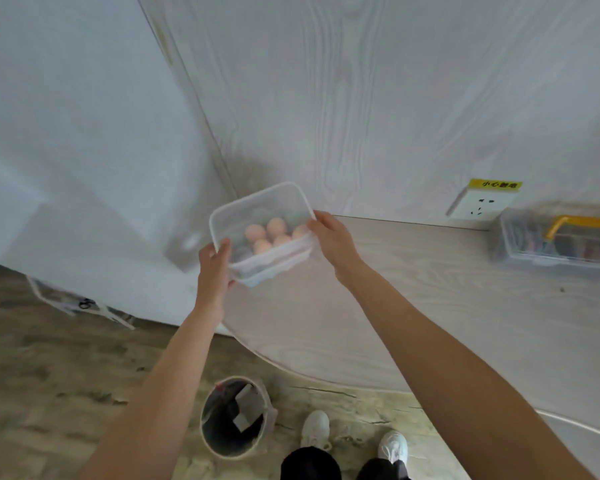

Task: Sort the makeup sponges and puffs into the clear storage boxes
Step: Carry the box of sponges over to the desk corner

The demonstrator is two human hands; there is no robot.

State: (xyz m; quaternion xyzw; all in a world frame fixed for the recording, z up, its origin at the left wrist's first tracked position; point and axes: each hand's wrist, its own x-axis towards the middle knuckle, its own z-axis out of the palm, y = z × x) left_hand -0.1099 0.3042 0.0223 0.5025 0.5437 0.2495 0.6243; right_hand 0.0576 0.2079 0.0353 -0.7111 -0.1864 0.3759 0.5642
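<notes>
1. Clear storage box [257, 216], holding peach sponges [272, 233], is gripped at its ends by left hand [215, 261] and right hand [329, 237], above the tabletop [430, 306] corner
2. Judged next: box to be set down level

Peach sponges [269, 233] in a clear box [257, 202]; pale wood-grain table [430, 306].

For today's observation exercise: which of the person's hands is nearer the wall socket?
Right. The right hand grips the clear box's side facing the wall socket; the left hand holds the box's far side, farther from the socket.
</notes>
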